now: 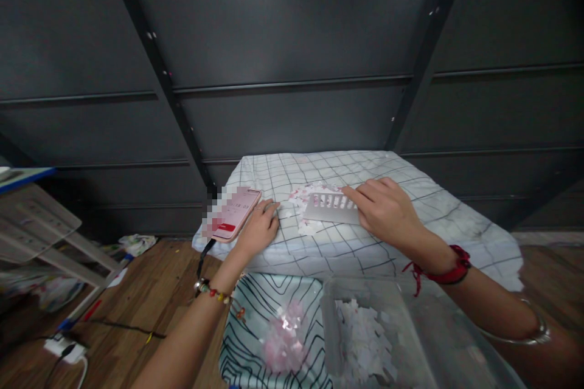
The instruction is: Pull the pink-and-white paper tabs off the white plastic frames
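My right hand [385,209] grips the right end of a flat grey plate with a row of slots [332,214], tilted over a pile of small white and pink paper scraps [314,189]. Part of the pile is hidden behind the plate. Fingers stretched out, my left hand [262,228] lies on the white checked cloth [283,170], holding nothing. Right beside it is a phone in a pink case [235,216], its screen lit. A patterned tray [232,310] in front holds shiny pink-and-white pieces [286,337]. Next to it, a clear plastic box [329,316] contains white scraps [365,340].
Dark grey panels [283,30] rise behind the cloth-covered surface. At the left stands a small table with a blue edge [27,179]. A white power strip [66,347] and cables lie on the wooden floor [150,292].
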The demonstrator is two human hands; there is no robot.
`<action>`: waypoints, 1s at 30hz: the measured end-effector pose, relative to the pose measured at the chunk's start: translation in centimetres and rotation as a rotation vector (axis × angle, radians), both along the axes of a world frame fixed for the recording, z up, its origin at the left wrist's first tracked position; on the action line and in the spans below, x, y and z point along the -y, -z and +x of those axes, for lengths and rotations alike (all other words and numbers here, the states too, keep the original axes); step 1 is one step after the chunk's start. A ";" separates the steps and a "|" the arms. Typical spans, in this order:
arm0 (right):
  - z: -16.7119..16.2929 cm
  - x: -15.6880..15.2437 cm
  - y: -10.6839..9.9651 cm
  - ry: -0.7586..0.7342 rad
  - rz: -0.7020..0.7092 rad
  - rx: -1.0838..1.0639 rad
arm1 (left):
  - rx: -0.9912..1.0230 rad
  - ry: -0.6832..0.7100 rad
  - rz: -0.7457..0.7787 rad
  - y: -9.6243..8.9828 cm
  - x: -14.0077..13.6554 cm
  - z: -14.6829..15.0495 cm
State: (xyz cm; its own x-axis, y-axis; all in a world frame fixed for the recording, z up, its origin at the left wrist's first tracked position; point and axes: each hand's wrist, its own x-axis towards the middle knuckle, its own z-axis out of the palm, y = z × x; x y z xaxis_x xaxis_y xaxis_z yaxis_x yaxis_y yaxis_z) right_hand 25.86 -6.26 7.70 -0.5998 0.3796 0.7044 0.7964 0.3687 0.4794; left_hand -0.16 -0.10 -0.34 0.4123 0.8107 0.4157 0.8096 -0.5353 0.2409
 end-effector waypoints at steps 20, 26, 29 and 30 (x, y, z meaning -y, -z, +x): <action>0.6 -0.3 -0.1 0.073 0.002 0.055 | 0.001 -0.011 0.005 -0.2 0.2 0.1; 1.0 0.6 0.0 0.092 0.004 0.048 | -0.011 -0.013 -0.015 -0.5 0.2 0.1; 1.0 1.1 -0.1 0.066 -0.024 0.051 | 0.000 -0.012 -0.014 -0.5 0.2 0.1; 1.0 1.2 -0.1 0.055 -0.023 0.051 | 0.001 -0.012 -0.015 -0.5 0.2 0.1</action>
State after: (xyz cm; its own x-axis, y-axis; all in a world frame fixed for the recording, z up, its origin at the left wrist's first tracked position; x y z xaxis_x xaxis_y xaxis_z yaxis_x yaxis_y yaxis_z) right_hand 26.88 -7.49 7.80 -0.6126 0.4288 0.6639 0.7904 0.3362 0.5121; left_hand -0.09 -0.26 0.19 0.4023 0.8216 0.4039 0.8156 -0.5220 0.2495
